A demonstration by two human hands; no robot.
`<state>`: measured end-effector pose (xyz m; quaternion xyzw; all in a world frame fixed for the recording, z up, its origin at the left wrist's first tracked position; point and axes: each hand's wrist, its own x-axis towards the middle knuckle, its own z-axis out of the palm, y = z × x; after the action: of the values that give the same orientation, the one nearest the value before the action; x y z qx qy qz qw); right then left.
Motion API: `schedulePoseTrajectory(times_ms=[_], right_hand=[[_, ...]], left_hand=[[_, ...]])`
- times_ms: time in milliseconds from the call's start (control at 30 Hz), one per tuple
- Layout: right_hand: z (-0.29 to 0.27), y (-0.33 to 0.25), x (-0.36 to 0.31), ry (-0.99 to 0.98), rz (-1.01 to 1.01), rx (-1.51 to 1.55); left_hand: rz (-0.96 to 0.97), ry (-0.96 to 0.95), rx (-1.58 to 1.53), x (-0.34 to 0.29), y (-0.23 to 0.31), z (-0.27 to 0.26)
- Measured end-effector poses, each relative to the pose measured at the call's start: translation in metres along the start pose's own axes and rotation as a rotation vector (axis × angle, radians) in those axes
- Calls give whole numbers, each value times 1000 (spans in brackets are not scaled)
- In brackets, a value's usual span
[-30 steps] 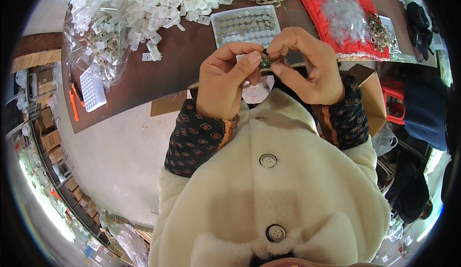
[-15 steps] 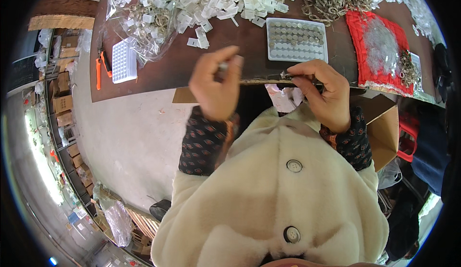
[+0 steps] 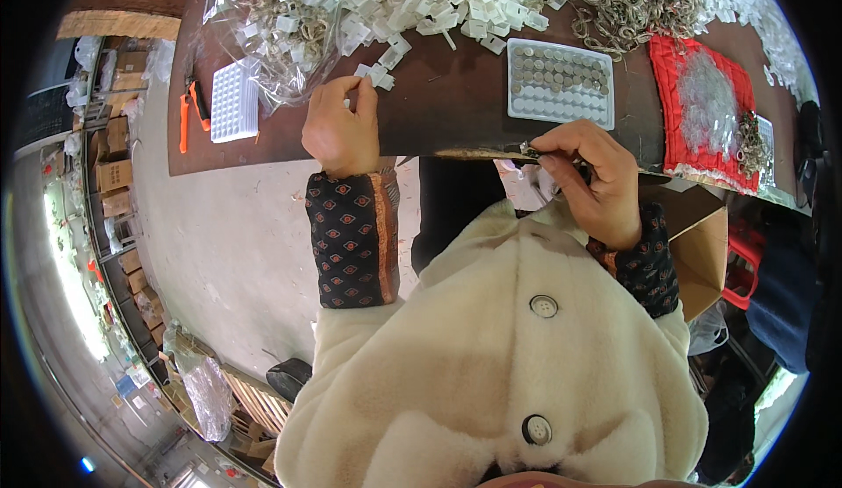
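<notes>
At table edge | right hand pinches small piece | left hand curled, grip unclear

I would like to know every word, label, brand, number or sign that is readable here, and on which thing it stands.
None can be read.
Cardboard box on the left shelves: dark printed marks, too small and blurred.
White plastic pieces near the left hand: no readable text.
</notes>
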<state>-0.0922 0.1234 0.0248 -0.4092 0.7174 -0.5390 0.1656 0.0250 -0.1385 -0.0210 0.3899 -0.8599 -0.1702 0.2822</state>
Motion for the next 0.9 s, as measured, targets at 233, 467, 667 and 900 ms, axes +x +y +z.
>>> schedulePoseTrajectory(times_ms=[233, 467, 667, 900], right_hand=[[5, 0, -8, -15, 16, 94], [1, -6, -5, 36, 28, 125], [2, -12, 11, 173, -118, 85], [3, -12, 19, 181, -320, -70]], left_hand=[[74, -121, 123, 11, 2, 10], [161, -97, 6, 10, -1, 1], [278, -218, -194, 0, 37, 1], [389, -489, -648, -20, 69, -21]])
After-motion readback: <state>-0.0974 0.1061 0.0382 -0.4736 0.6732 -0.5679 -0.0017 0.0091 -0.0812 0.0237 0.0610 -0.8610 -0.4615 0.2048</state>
